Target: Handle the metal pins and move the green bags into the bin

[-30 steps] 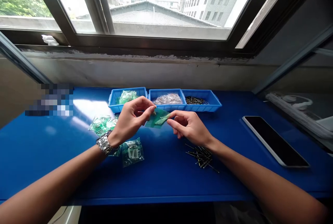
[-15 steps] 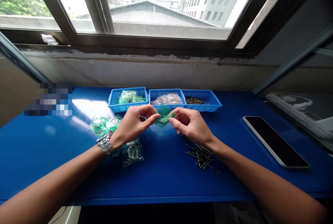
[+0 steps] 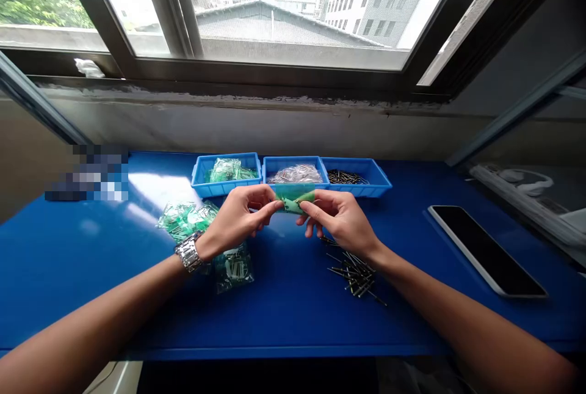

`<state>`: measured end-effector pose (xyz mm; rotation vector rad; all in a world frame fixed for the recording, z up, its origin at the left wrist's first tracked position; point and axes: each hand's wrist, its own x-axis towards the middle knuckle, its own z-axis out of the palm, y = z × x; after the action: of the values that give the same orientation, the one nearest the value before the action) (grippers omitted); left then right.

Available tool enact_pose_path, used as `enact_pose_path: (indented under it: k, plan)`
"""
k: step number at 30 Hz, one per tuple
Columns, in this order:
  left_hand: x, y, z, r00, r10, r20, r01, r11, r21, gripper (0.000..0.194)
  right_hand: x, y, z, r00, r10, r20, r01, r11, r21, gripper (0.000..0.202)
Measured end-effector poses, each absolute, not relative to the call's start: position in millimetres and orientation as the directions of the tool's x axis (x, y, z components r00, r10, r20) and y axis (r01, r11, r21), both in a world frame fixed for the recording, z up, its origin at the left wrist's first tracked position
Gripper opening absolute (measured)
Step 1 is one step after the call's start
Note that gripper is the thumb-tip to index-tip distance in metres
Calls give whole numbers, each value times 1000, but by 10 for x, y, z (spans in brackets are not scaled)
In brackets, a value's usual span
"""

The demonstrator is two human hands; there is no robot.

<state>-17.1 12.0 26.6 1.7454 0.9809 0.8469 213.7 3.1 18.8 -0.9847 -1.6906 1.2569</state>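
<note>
Between both hands, a small green plastic bag [image 3: 295, 191] is stretched out just in front of the middle bin. My left hand [image 3: 249, 214] pinches its left end between thumb and fingers; a metal watch is on that wrist. My right hand [image 3: 336, 217] pinches the right end, thumb on the near side. Something pale shows in the lower part of the bag, too small to make out. Below my right hand lies a loose pile of dark screws [image 3: 354, 275]. Filled green bags [image 3: 185, 220] lie left of my left hand, and another filled bag [image 3: 234, 269] sits beneath it.
Three blue bins stand in a row at the back: the left bin [image 3: 226, 189] with green bags, the middle bin [image 3: 300, 187] with clear bags, the right bin [image 3: 379, 185] with dark screws. A phone [image 3: 485, 250] lies at the right. Behind is a window.
The bag has turned from a tilted diamond to a level strip held at both ends. The thin pin-like piece seen at my right fingertips no longer shows.
</note>
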Motion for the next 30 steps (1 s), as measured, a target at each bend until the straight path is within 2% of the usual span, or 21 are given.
enact_pose_path:
  k: [3, 5, 12, 20, 25, 30]
  plan:
    - [-163, 112, 267, 419, 897, 140, 240, -259, 936, 35, 2141, 32, 196, -389, 912, 134, 183, 219, -958, 35]
    - [-158, 108, 270, 421, 895, 147, 232, -263, 937, 34, 2144, 31, 203, -346, 926, 152, 196, 230, -953, 31]
    - [-173, 102, 231, 408, 893, 191, 180, -283, 942, 24, 2142, 48, 178, -335, 929, 156, 104, 202, -974, 30]
    - [-164, 80, 214, 332, 813, 478, 289, -570, 769, 16, 2134, 19, 169, -252, 925, 284, 145, 326, -934, 41]
    - [-178, 80, 206, 317, 784, 534, 328, -619, 714, 17, 2133, -14, 193, -256, 916, 308, 174, 357, -918, 42]
    - [-180, 78, 204, 310, 786, 534, 324, -616, 718, 17, 2151, -13, 194, -245, 913, 326, 179, 373, -911, 38]
